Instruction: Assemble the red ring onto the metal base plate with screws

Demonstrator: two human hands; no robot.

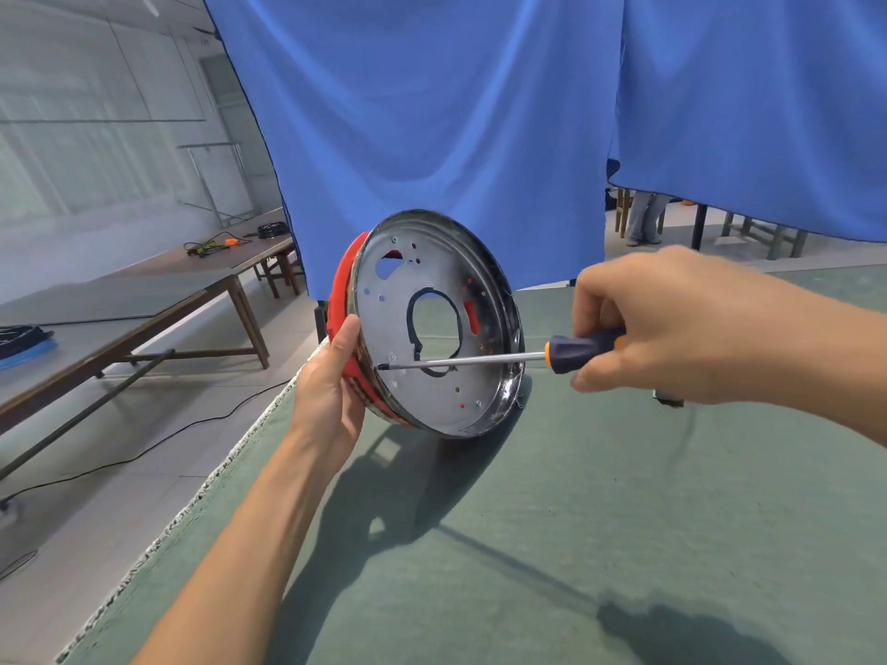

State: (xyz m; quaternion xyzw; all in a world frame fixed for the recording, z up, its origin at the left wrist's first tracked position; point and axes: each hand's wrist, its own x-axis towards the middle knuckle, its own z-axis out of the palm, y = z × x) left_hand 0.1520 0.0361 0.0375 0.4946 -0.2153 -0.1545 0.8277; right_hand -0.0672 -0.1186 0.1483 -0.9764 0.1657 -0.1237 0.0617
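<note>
The shiny metal base plate [432,280], a round dish with a large centre hole and several small holes, stands tilted on its edge above the green table mat. The red ring [341,285] sits against its far side and shows along the left rim. My left hand [331,376] grips the plate and ring at the lower left edge. My right hand [672,324] holds a screwdriver [480,360] by its dark blue and orange handle. The shaft runs left across the plate, and the tip rests at a hole near my left thumb.
The green mat [576,520] covers the table in front of me; its frayed left edge runs diagonally. A blue curtain [480,112] hangs behind. A small dark object [668,399] lies on the mat under my right hand. Wooden tables [144,300] with cables stand to the left.
</note>
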